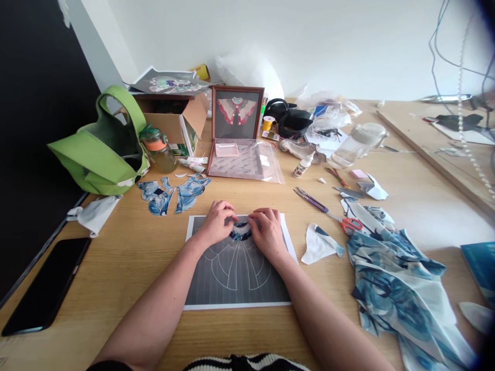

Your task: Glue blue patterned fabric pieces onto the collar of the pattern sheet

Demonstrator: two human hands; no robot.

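A grey printed sheet (pixel 242 281) with a white-line garment pattern lies flat before me. On its neckline sits a curved dark-blue and white fabric piece (pixel 240 236). My left hand (pixel 219 222) bends over the piece's left end, thumb and fingertips closed on it. At the right end, my right hand (pixel 267 229) holds it in the same way, with several fingers curled. The exact fingertip contact is partly hidden. To the left lie cut blue fabric pieces (pixel 190 194), arranged like two wings.
Blue and white cloth (pixel 390 283), orange-handled scissors (pixel 351 224), purple thread snips (pixel 312 200) and a white glue bottle (pixel 303 166) lie to the right. A framed collar picture (pixel 237 111) stands behind. At left are a green bag (pixel 96 154), a jar (pixel 158 152) and a phone (pixel 46 286).
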